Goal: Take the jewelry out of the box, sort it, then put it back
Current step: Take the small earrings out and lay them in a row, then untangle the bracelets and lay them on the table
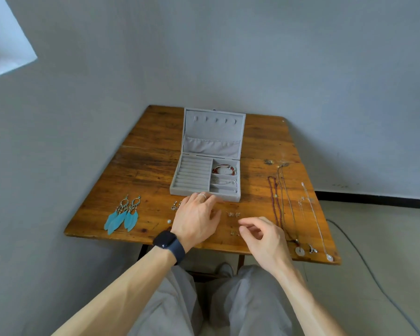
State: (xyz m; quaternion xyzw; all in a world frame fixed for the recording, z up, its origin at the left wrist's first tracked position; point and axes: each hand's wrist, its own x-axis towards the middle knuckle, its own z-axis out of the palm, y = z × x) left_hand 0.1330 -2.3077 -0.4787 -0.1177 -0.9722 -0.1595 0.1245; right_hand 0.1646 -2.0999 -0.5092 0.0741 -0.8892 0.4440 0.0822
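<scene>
We see the grey jewelry box [205, 177] open at the middle of the wooden surface [143, 166], its lid upright, a red bracelet [224, 169] in its upper right compartment. Our left hand [196, 219], with a ring [201, 195] and a dark watch [169, 243], lies flat just in front of the box, fingers spread, holding nothing. Our right hand [262, 235] hovers beside it, its grip narrow, thumb and forefinger nearly pinched; whether it holds anything we cannot tell. Blue feather earrings [121, 215] lie at the left, small earrings [233, 214] between the hands, necklaces [286, 202] stretched along the right.
</scene>
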